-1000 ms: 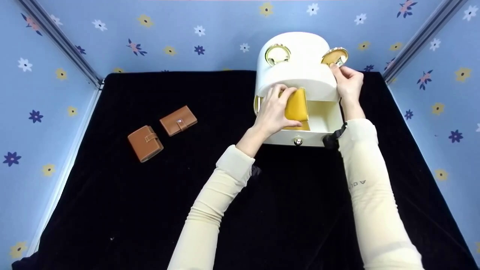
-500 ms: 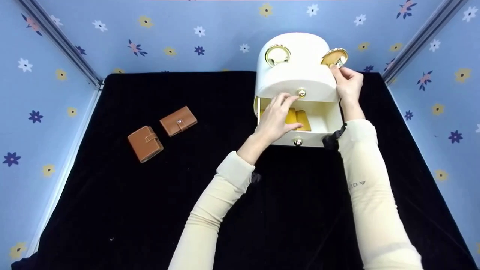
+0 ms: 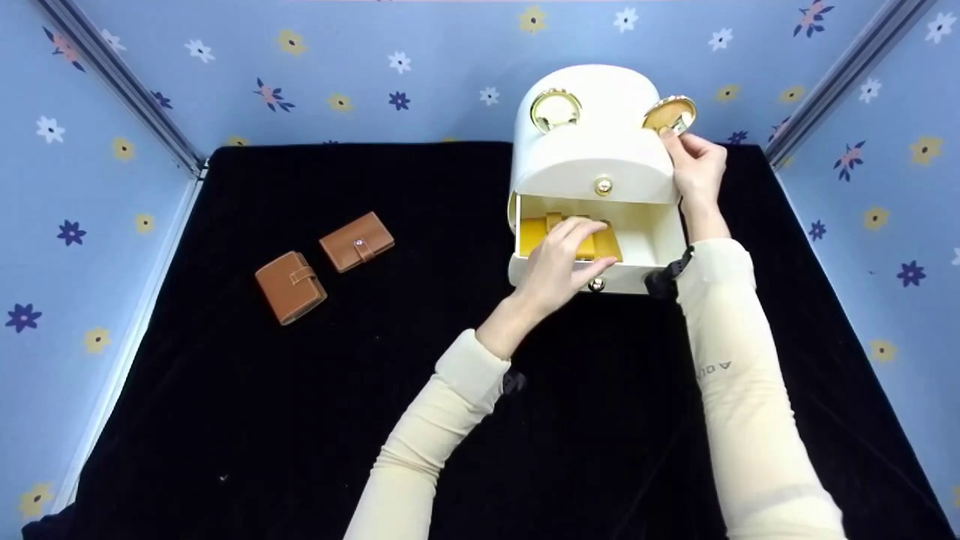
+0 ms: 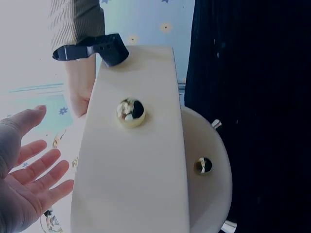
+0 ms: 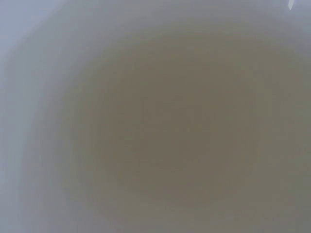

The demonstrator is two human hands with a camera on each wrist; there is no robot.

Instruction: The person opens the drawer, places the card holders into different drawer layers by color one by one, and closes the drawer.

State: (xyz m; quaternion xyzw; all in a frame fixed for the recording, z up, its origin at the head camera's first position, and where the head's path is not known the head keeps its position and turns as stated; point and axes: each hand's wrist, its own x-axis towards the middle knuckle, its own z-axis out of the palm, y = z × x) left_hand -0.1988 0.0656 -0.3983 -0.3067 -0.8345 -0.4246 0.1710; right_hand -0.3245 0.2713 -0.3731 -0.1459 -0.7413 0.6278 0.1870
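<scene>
Left hand (image 3: 556, 264) lowered, spread, obscuring yellow wallets (image 3: 532, 235); right hand (image 3: 699, 171) pinches gold disc (image 3: 664, 115), brown wallets (image 3: 289, 289) leftward.

White box (image 3: 611, 105) between left hand (image 3: 556, 266) and right hand (image 3: 699, 169): smooth, low sheen, like plastic or coated leather. Knob (image 3: 604, 186) just above left hand: polished gold metal, mirror-bright. Disc (image 3: 667, 116) pinched by right hand: shiny gold rim, metallic look. Yellow wallet (image 3: 532, 234) beside left hand: smooth leather-look, soft sheen. Brown wallets (image 3: 291, 292) (image 3: 345, 240) well left of left hand: leather-look, one stitched pale, other with shiny metal snap (image 3: 360, 242). Black cloth (image 3: 225, 390) around: matt, velvety. Right sleeve's cuff (image 4: 75, 22): ribbed cloth.
</scene>
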